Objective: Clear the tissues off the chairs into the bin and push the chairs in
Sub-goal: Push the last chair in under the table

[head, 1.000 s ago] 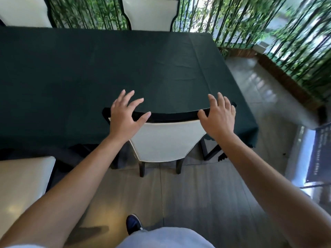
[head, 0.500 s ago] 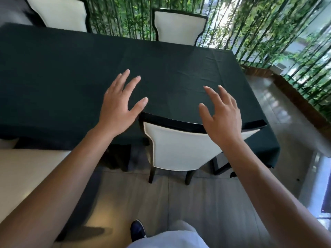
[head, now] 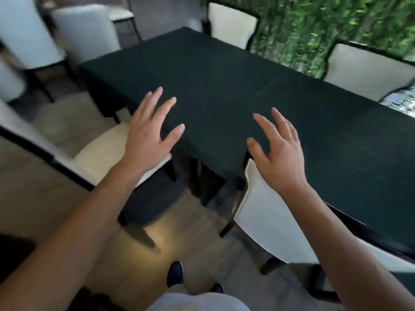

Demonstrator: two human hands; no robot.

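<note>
At nine o'clock a pulled-out chair [head: 107, 151] waits, no tissues visible. Left hand [head: 148, 140] and right hand [head: 278, 158] hover spread, empty, over the tabletop [head: 224, 81]. Turning fast, a hand might clip the tucked chair [head: 265, 218] at four o'clock.

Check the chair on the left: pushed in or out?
Out. The left chair's cream seat shows almost fully outside the tablecloth edge.

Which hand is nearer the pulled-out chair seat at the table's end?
Left. The left hand hovers open right over the cream chair seat; the right hand is across the table corner, over the pushed-in chair's backrest.
</note>
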